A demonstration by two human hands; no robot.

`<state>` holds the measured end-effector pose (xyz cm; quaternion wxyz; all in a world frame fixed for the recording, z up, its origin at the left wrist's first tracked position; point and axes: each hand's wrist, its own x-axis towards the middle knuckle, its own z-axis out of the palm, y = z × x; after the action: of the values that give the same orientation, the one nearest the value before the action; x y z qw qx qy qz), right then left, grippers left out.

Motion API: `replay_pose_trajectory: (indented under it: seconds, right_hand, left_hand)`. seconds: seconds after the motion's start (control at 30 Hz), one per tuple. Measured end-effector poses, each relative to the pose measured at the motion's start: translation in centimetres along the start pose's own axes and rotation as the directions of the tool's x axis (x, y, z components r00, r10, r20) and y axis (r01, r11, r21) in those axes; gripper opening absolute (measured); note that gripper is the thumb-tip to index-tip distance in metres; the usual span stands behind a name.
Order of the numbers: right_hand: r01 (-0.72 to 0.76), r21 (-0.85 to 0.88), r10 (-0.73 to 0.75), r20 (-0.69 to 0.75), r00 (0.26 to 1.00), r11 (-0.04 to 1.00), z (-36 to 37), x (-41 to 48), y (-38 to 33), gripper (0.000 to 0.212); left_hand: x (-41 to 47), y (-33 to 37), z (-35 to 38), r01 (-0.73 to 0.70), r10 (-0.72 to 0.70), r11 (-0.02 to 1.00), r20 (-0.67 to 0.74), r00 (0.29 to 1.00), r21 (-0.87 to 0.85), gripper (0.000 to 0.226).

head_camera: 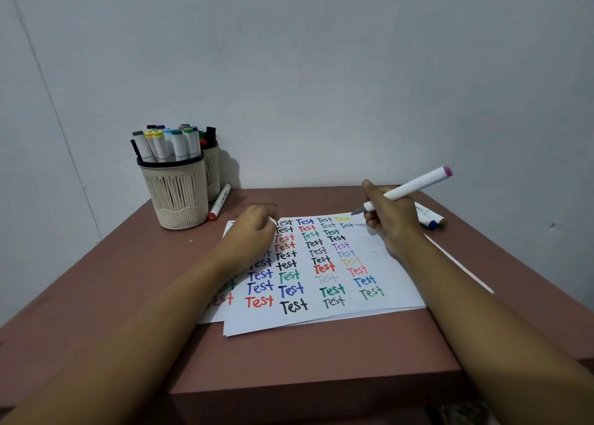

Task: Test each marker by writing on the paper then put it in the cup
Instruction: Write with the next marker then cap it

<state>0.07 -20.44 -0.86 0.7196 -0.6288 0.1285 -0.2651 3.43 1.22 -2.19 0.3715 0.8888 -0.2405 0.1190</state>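
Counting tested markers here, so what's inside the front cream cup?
The cup holds upright white markers with grey, yellow, blue and green caps. Their lower halves are hidden behind its slatted wall, so an exact count is unclear.

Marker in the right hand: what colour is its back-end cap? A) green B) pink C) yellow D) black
B: the right hand holds a white marker whose raised back end is pink, with its bare tip pointing down toward the far edge of the paper.
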Motion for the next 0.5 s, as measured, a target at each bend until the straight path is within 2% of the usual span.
replay_pose_trajectory:
  seconds: [0.13, 0.27, 0.4, 0.5]
  right_hand:
    - [0.016, -0.128, -0.014, 0.02, 1.0, 0.992, 0.0, 0.1, 0.8, 0.03]
    - [0.032, -0.211, -0.031, 0.007, 0.999, 0.977, 0.0, 0.2, 1.2, 0.022]
    - [0.038, -0.229, -0.037, 0.007, 0.999, 0.973, 0.1, 0.1, 1.2, 0.022]
    - [0.049, -0.23, -0.042, 0.036, 0.998, 0.972, 0.1, 0.2, 1.4, 0.023]
  left_hand:
    - [0.1, -0.3, 0.1, -0.039, 0.038, 0.998, 0.024, 0.999, 0.045, 0.023]
    - [0.2, -0.6, 0.0, -0.004, 0.001, 0.999, 0.049, 0.999, 0.052, 0.036]
    - [0.2, -0.5, 0.1, -0.011, 0.009, 0.997, 0.039, 0.999, 0.071, 0.034]
    - [0.1, -0.5, 0.1, -0.029, 0.026, 0.997, 0.036, 0.999, 0.072, 0.024]
